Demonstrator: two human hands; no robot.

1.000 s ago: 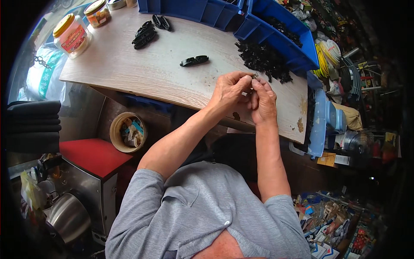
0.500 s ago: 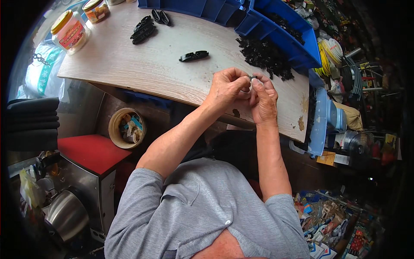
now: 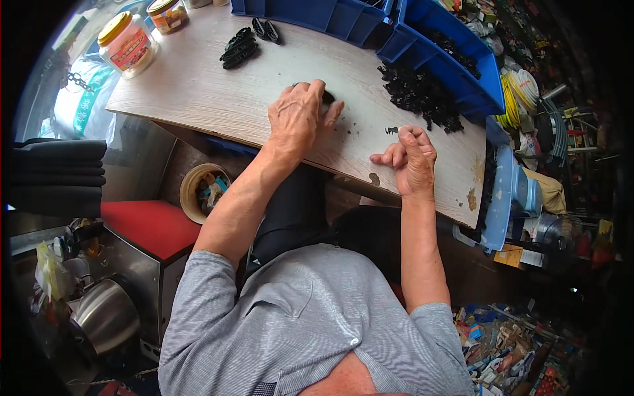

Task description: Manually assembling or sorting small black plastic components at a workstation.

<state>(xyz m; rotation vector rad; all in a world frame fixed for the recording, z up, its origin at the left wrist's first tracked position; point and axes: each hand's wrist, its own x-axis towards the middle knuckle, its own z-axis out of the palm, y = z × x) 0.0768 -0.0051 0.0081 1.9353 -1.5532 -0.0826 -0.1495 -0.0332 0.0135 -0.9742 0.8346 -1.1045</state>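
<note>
My left hand point(image 3: 296, 119) reaches over a long black plastic part point(image 3: 328, 98) on the pale wooden table point(image 3: 198, 99). Its fingers curve across the part and hide most of it; the thumb stands apart near the part's right end, so the hand looks open. Farther right, my right hand point(image 3: 416, 158) pinches a small black toothed plastic piece point(image 3: 391, 131) between thumb and forefinger, just over the table. At the far left of the table lie several similar black parts point(image 3: 238, 49), with a pair point(image 3: 266, 30) beside them.
A heap of small black pieces point(image 3: 419, 96) spreads before a blue bin point(image 3: 456, 72) at the right. Another blue bin point(image 3: 310, 18) stands along the back. Two jars, one with a yellow lid point(image 3: 129, 46), occupy the far left corner. A bucket point(image 3: 191, 198) stands below the table edge.
My hands, together before at the small piece, are now apart. The left has moved left over the long black part; the right keeps the small piece. The whole view has shifted slightly.
</note>
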